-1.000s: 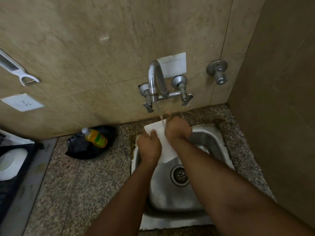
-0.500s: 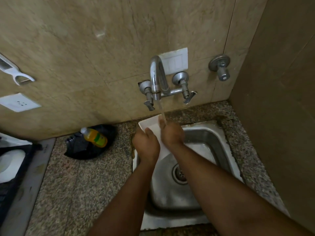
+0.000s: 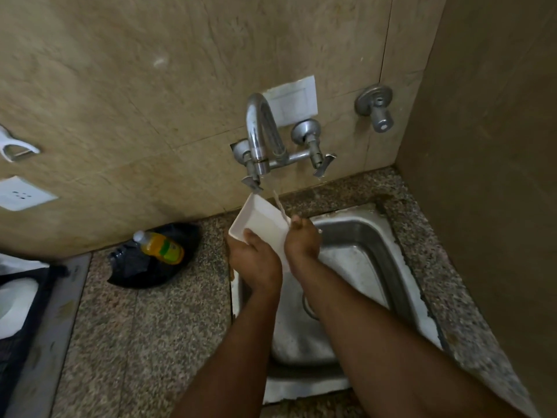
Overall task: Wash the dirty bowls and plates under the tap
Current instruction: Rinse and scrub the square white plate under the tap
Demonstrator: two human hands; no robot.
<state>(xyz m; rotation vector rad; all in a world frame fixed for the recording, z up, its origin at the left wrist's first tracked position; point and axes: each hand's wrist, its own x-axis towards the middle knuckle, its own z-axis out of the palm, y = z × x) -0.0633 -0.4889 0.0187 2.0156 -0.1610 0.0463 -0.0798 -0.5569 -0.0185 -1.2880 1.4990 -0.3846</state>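
While steel tap (image 3: 261, 137) runs, both hands grip white rectangular, seemingly plastic dish (image 3: 259, 224).

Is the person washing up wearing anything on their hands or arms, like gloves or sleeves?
No. The left hand and the right hand are bare, with no gloves. Both forearms are bare as far as the picture reaches, with no sleeve in view. No ring, watch or bracelet shows on the visible parts.
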